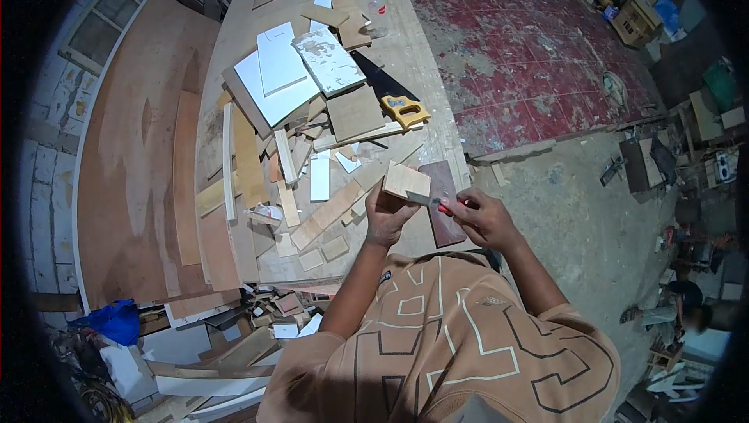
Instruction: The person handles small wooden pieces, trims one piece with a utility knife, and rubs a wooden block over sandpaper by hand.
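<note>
My left hand (386, 218) is closed around a light wooden block (407, 181), holding it up near the table's front right edge. In my right hand (485, 218) is a small red-handled tool (444, 206), pinched between the fingers. Its flat metal blade (419, 198) lies against the near side of the block. Whether it is a scraper or a knife I cannot tell. Below and behind the hands, a dark reddish-brown board (442, 224) rests along the table edge.
On the wooden table (394, 1) lie a yellow-handled saw (406, 111), white panels (269, 64), a paint-worn board (331, 60), several wood offcuts (328, 216) and a clear bottle (376, 3). A large plywood sheet (140, 150) leans at left. Another person (671, 312) is at the far right.
</note>
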